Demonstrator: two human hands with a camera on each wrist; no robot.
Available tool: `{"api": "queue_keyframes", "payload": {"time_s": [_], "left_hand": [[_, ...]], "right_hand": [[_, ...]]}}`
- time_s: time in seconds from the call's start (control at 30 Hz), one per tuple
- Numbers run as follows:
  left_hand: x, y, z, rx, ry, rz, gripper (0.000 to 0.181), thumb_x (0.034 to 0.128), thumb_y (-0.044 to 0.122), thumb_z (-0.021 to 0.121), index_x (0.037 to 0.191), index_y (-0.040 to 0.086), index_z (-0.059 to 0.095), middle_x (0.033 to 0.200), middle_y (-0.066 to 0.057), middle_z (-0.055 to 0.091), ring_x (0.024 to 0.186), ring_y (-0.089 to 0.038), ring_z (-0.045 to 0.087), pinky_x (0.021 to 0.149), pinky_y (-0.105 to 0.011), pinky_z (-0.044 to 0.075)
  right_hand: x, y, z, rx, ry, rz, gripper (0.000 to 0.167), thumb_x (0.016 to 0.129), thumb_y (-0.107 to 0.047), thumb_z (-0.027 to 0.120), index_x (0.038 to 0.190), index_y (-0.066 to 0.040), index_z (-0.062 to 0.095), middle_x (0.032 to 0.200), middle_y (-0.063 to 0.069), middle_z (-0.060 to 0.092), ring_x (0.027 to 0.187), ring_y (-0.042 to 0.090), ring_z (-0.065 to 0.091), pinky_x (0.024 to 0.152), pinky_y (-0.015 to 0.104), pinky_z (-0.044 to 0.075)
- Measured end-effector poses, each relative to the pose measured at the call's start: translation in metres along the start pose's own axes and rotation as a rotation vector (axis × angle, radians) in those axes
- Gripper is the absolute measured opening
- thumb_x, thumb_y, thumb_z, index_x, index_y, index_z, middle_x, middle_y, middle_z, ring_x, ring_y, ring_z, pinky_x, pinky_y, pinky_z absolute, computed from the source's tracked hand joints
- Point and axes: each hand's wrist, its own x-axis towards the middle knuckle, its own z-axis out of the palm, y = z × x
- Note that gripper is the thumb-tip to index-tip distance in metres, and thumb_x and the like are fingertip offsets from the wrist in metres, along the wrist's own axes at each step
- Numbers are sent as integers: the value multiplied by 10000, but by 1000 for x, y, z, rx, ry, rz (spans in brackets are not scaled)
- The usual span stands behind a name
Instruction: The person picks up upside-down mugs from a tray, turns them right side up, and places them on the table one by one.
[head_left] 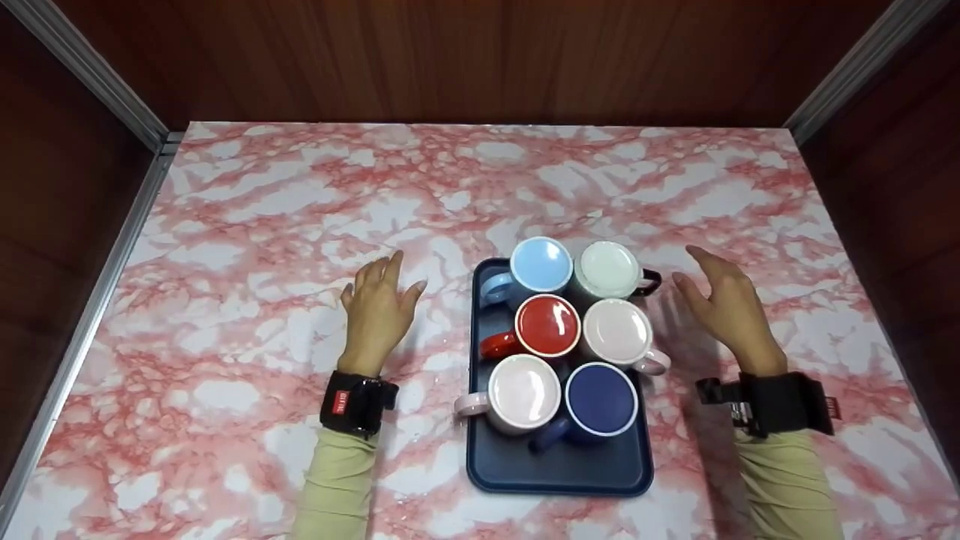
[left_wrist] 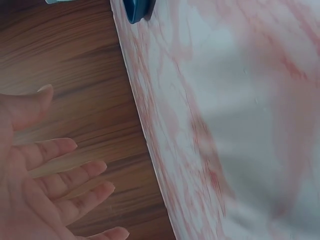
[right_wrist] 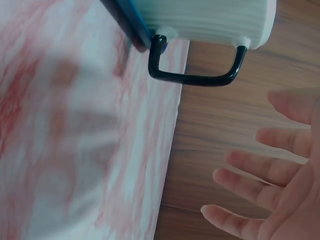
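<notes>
A dark blue tray (head_left: 559, 476) carries several upright mugs: light blue (head_left: 541, 265), white with a black handle (head_left: 608, 270), red (head_left: 547, 325), pale pink (head_left: 618, 331), another pale pink (head_left: 524, 393) and dark blue (head_left: 601, 399). Left of the tray, my left hand (head_left: 377, 313) is open, fingers spread, touching no mug. On the other side, my right hand (head_left: 729, 306) is open and empty near the black handle. The right wrist view shows that white mug (right_wrist: 210, 20) beyond my right hand (right_wrist: 280, 175); in the left wrist view my left hand (left_wrist: 55, 180) holds nothing.
The table (head_left: 247, 300) has a red and white marbled top. Dark wooden panels (head_left: 480, 60) stand behind it and at both sides, with metal frame strips (head_left: 97, 75) at the corners.
</notes>
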Motion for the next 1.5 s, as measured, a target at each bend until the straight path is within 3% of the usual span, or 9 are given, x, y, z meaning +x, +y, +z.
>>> {"api": "queue_keyframes", "payload": {"time_s": [0.27,0.43,0.7,0.97,1.5], "left_hand": [[1,8,4,-30,26,25,526,879,319,597,1297,23,475,1196,-209,539,1131,-355,452,860,-532,331],[1,14,8,-38,22,38,481,881,309,596,1247,7,521,1113,-207,579,1051,-360,507,817,-518,377],[0,19,16,-62,29,103,394,881,278,601,1140,-19,588,917,-173,628,898,-344,577,777,-484,433],[-1,24,21,-99,-4,107,368,884,272,599,1109,-18,603,915,-168,631,887,-340,584,779,-466,438],[-7,25,31,-136,-27,111,354,878,271,608,1079,-22,619,851,-158,622,779,-296,591,708,-422,458]], "right_hand": [[4,-7,3,20,-46,-42,380,846,-20,604,1183,131,514,1143,299,542,1002,425,523,847,528,389],[6,-12,5,8,-85,-35,357,851,-29,599,1172,114,532,1100,300,559,902,424,543,727,510,434],[8,-13,11,-21,-96,-78,333,801,21,640,1110,120,569,1008,286,590,805,379,558,665,466,450],[11,-13,17,-30,-141,-75,327,782,62,641,1094,129,570,1001,284,588,804,382,562,691,481,444],[14,-5,29,-47,-139,-120,187,772,92,637,956,66,629,810,172,583,698,273,528,615,396,419]]}}
